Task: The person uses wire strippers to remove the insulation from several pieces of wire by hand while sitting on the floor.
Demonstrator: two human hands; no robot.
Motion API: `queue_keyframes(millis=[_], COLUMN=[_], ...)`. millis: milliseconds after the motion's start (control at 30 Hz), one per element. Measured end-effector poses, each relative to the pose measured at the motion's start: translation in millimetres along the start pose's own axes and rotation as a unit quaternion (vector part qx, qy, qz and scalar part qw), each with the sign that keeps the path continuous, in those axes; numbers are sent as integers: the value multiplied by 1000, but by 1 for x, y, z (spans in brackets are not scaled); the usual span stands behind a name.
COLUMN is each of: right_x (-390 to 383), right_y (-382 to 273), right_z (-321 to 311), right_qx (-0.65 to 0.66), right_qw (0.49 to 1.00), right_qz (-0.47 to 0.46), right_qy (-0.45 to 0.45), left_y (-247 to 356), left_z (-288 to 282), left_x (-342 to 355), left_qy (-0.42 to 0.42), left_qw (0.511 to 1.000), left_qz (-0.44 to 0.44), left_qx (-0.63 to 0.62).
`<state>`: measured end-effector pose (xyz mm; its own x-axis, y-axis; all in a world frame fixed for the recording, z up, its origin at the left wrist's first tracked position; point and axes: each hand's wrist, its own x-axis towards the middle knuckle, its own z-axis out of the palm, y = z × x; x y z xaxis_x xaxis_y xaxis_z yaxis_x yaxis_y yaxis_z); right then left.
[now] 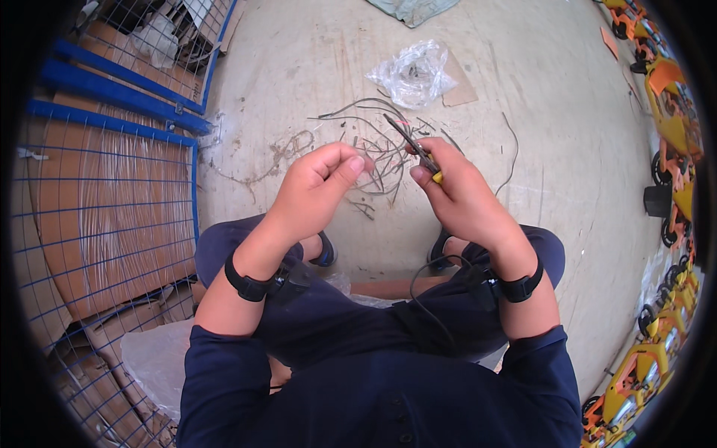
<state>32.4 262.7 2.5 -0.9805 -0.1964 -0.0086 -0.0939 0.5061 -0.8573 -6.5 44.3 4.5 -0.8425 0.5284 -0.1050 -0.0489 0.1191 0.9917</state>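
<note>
My right hand (461, 187) is closed round a slim, dark hand tool (407, 136) with yellow at its handle end. The tool points away and to the left; whether it is a knife or pliers I cannot tell. My left hand (317, 187) is curled, its thumb pressed against the index finger. Anything pinched there is too small or hidden to make out. Beyond and between the hands, a loose tangle of grey wires (351, 108) and short cut pieces (364, 210) lies on the concrete floor.
A clear plastic bag (414, 78) lies past the wires on brown cardboard (459, 82). Blue mesh cages (112, 205) holding wrapped cardboard stand at the left. Yellow and orange wheeled items (676, 112) line the right side. One longer wire (514, 153) lies apart on the floor.
</note>
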Motion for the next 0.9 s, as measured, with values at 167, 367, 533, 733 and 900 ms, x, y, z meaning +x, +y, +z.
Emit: queue_keyframes(millis=[167,367,533,733,900], right_x=[4,13,17,21,23], right_y=[7,24,30,34,36], right_z=[9,9,1,-6,-6], right_qx=[-29,-39,-84,-142,-154], right_qw=[999,995,989,977,973], right_qz=[-9,18,26,23,27], right_qy=[26,95,116,156,167], left_y=[-1,-5,-6,-2,-2], left_z=[-5,-11,-17,-17,-22], left_x=[-1,-2,-7,-8,-10], left_qy=[26,20,15,16,16], left_qw=[991,962,955,955,952], left_qz=[-102,-170,-180,-186,-184], left_qx=[-80,-213,-233,-231,-246])
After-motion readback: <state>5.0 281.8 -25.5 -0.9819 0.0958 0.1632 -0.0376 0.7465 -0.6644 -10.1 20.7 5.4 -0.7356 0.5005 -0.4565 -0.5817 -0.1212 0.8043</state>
